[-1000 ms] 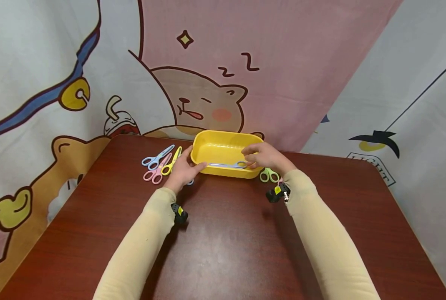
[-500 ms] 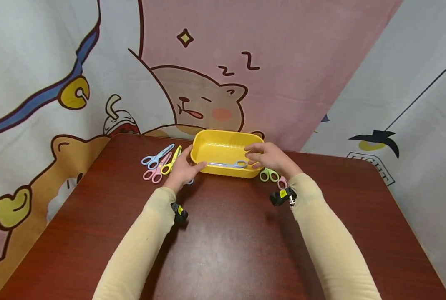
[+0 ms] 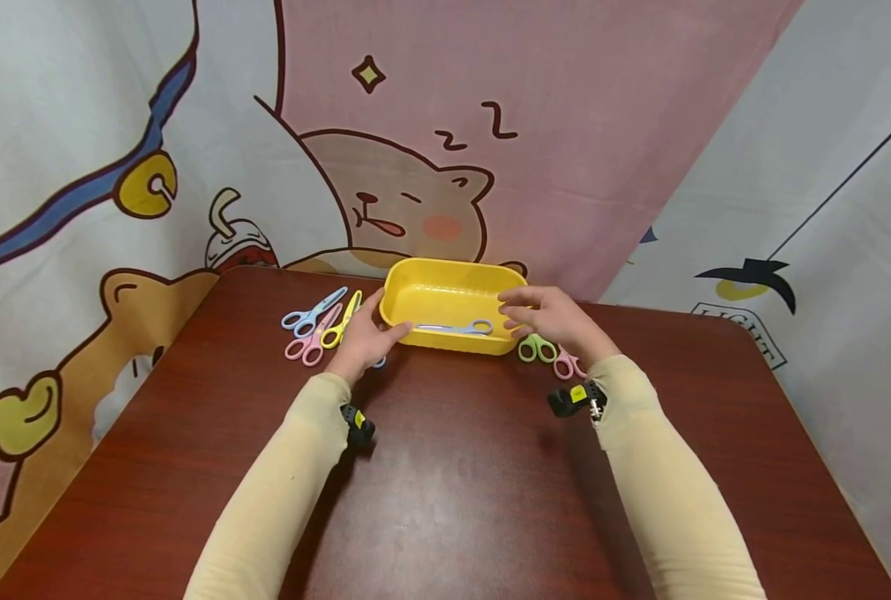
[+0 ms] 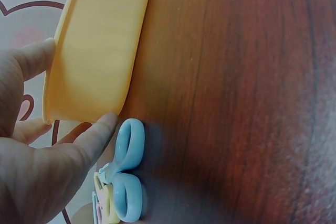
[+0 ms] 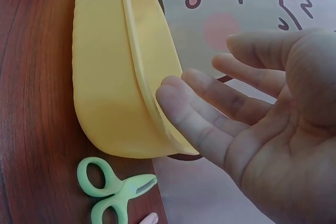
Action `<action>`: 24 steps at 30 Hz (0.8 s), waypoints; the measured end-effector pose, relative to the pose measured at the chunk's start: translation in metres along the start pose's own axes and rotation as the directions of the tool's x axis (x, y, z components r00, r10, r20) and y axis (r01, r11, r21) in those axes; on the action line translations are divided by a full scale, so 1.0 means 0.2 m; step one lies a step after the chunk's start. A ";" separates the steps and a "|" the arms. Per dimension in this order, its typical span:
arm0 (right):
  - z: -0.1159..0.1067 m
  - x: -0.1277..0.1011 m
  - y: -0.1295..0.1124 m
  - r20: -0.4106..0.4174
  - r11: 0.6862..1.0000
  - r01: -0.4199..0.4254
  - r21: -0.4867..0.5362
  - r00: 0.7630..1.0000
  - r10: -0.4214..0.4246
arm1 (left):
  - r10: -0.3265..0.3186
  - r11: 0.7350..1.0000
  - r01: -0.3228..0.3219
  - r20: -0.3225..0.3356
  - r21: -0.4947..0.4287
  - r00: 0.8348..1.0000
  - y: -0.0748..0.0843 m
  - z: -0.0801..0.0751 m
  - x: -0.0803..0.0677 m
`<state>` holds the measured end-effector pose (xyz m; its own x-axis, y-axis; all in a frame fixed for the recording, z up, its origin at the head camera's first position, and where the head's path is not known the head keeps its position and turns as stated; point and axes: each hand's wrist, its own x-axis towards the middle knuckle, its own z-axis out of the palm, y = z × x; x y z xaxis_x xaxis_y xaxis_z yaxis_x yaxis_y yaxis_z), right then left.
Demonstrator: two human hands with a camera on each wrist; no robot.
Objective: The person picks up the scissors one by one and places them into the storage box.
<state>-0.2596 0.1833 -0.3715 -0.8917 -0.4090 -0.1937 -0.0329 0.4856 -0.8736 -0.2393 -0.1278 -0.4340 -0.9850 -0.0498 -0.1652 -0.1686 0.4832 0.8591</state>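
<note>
A yellow plastic bin (image 3: 453,341) stands near the table's back edge, with a pair of light-blue scissors (image 3: 479,327) lying in it along the front wall. My left hand (image 3: 364,340) holds the bin's left end, thumb at the front rim and fingers round the side. Over the right end hovers my right hand (image 3: 553,318), fingers spread and loosely bent around nothing. Beneath it, green scissors (image 5: 116,188) lie beside the bin. Blue scissors (image 4: 129,169) sit right by the left hand, mostly hidden by it in the head view.
Left of the bin lie blue scissors (image 3: 312,313), pink scissors (image 3: 312,339) and yellow scissors (image 3: 342,323), close together. Pink scissors (image 3: 566,364) lie on the right, partly hidden by the right arm. A printed cloth (image 3: 565,167) hangs behind the brown table (image 3: 445,483).
My right hand has drawn back to the right from the bin, revealing more of the pink scissors. The left hand and the scissors in the bin keep their places.
</note>
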 end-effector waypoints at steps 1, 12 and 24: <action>0.00 -0.01 0.00 -0.003 1.000 0.000 -0.009 1.000 0.000 | 0.001 1.000 -0.001 0.000 0.000 1.000 0.00 0.00 0.00; -0.03 -0.08 0.03 -0.064 1.000 -0.024 0.017 0.998 0.025 | 0.004 1.000 -0.004 -0.007 0.000 1.000 0.00 0.00 0.00; -0.03 -0.13 0.08 -0.137 0.999 -0.045 0.019 0.989 0.047 | 0.014 1.000 -0.014 -0.001 0.004 1.000 0.00 -0.01 -0.01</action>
<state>-0.2397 0.2063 -0.3786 -0.9456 -0.2762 -0.1718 0.0159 0.4884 -0.8725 -0.2375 -0.1290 -0.4331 -0.9873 -0.0440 -0.1524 -0.1544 0.4873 0.8595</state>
